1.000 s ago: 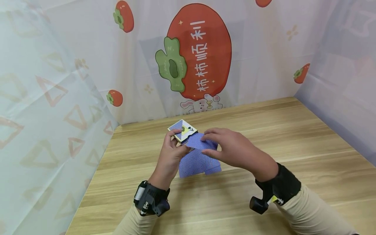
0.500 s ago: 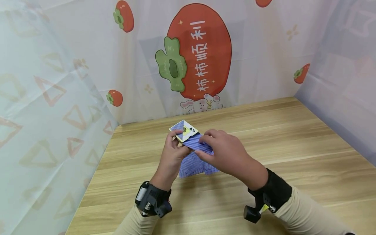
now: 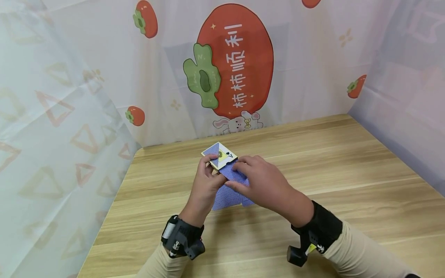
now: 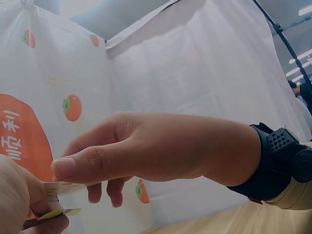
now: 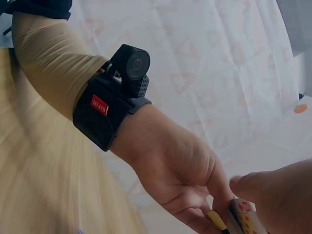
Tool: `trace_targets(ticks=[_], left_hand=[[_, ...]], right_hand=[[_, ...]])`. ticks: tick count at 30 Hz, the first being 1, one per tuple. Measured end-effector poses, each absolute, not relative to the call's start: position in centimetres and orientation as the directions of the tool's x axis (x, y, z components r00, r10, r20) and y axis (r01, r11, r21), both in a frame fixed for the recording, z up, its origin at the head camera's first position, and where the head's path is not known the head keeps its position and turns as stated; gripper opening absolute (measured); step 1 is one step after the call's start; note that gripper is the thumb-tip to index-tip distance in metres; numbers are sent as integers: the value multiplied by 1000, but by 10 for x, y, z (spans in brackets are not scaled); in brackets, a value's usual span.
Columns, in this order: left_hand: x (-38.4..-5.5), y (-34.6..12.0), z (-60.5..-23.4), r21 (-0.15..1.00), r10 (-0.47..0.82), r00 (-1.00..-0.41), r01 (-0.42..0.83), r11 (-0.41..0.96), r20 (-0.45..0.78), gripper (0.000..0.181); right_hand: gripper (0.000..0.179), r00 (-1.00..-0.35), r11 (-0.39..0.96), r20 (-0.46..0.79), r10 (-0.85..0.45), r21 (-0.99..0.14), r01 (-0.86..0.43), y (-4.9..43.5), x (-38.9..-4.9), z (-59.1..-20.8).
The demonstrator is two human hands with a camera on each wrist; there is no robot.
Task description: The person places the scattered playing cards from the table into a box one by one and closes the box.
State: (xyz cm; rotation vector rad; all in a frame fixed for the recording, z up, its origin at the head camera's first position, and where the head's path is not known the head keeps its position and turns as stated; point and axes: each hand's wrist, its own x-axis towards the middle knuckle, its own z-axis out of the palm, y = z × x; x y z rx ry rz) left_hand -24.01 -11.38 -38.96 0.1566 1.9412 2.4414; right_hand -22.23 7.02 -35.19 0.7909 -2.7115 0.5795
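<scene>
Head view, frame centre: left hand [image 3: 203, 186] grips card box [image 3: 225, 155]; right hand [image 3: 267, 183] pinches blue cards [image 3: 230, 172]; I'd square their edges gently.

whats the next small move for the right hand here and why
I'd probably ease the cards farther into the box: they stick out of its end, the right hand holds them, and the left hand grips the box.

Head view looks down, wrist views (nearer) across, all sharing left hand [image 3: 203, 189] and right hand [image 3: 267, 181].
</scene>
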Motion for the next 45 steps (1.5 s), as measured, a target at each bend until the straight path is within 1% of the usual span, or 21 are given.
trace_targets(ticks=[3, 6, 8, 12, 14, 17, 21, 26, 36, 40, 45], left_hand=[[-240, -114, -389, 973, 79, -995, 46, -226, 65, 64], [-240, -115, -389, 972, 81, -994, 49, -229, 69, 64], [-240, -114, -389, 969, 91, -993, 51, -240, 74, 64], [-237, -112, -387, 963, 128, -989, 40, -268, 76, 65], [-235, -111, -386, 962, 143, -987, 32, -270, 73, 65], [-233, -111, -385, 965, 151, -986, 33, -260, 75, 66], [-232, -111, -385, 966, 154, -985, 36, -255, 77, 66], [-233, -113, -384, 967, 144, -987, 33, -251, 71, 65], [-235, -116, -382, 969, 113, -992, 29, -244, 58, 66], [-235, -118, -382, 969, 103, -993, 37, -243, 64, 66], [-237, -120, -380, 972, 83, -995, 43, -232, 64, 67]], right_hand=[[59, -818, 737, 295, -493, -359, -573, 73, -224, -350], [57, -814, 700, 269, -515, -416, -581, 75, -226, -347], [51, -809, 672, 289, -512, -451, -587, 77, -229, -346], [31, -803, 631, 382, -457, -497, -595, 79, -235, -350], [22, -808, 635, 421, -413, -502, -587, 80, -239, -354], [16, -818, 661, 451, -356, -498, -562, 81, -244, -358], [16, -840, 692, 433, -327, -496, -525, 82, -247, -361], [15, -870, 715, 381, -314, -508, -481, 84, -249, -360], [18, -918, 761, 307, -250, -524, -382, 89, -260, -361], [17, -930, 774, 272, -247, -523, -358, 93, -266, -364], [20, -939, 777, 202, -278, -528, -343, 97, -275, -369]])
